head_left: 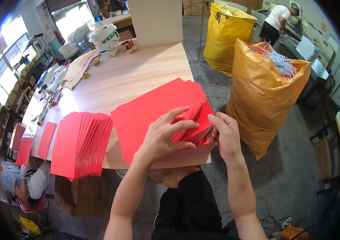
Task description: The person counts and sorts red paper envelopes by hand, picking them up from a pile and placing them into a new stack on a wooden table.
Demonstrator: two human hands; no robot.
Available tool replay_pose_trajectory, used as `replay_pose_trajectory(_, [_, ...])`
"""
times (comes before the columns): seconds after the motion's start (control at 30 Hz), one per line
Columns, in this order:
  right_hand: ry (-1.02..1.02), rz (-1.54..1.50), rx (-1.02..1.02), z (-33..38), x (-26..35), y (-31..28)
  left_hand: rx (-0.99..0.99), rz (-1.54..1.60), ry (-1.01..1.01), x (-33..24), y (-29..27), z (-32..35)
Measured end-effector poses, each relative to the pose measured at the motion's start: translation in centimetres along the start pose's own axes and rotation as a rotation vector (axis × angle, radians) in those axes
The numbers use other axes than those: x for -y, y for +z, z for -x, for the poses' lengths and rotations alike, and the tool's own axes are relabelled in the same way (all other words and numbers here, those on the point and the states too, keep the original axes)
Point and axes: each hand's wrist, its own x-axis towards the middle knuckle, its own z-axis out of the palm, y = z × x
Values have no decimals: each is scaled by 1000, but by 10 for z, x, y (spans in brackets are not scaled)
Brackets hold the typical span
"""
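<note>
A stack of red paper sheets [150, 108] lies on the table's near right corner. One folded red sheet [205, 116] at the stack's right end stands partly lifted and spread, with a gap between its layers. My right hand [227, 134] pinches the right edge of this folded sheet between thumb and bent fingers. Over the stack, my left hand [164, 134] has its fingers spread, touching the red paper beside the gap; its thumb points right, below the other fingers. Left of that stack is a fanned pile of red sheets [82, 144], overhanging the front edge.
Narrow red pieces [47, 140] lie farther left on the wooden table [154, 60], near a seated person [14, 176]. A white bucket [105, 39] stands at the back. Right of the table are an orange sack [264, 96] and a yellow sack [226, 38]. Another person [275, 24] bends over machinery.
</note>
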Motion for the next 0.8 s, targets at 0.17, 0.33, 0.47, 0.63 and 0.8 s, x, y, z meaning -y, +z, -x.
replay_pose_trajectory(0.17, [-62, 156, 42, 0, 4, -3, 10, 59, -19, 3, 0, 0])
replay_pose_trajectory(0.33, [-101, 213, 71, 0, 6, -4, 11, 109, -41, 3, -1, -1])
replay_pose_trajectory(0.47, [-154, 204, 137, 0, 0, -16, 12, 156, -61, 3, -1, -1])
replay_pose_trajectory(0.63, [-129, 190, 141, 1, -3, -18, 43, 170, -55, 3, -3, -2])
replay_pose_trajectory(0.8, [-400, 603, 30, -1, -10, -12, -56, 37, -50, 0, 5, -1])
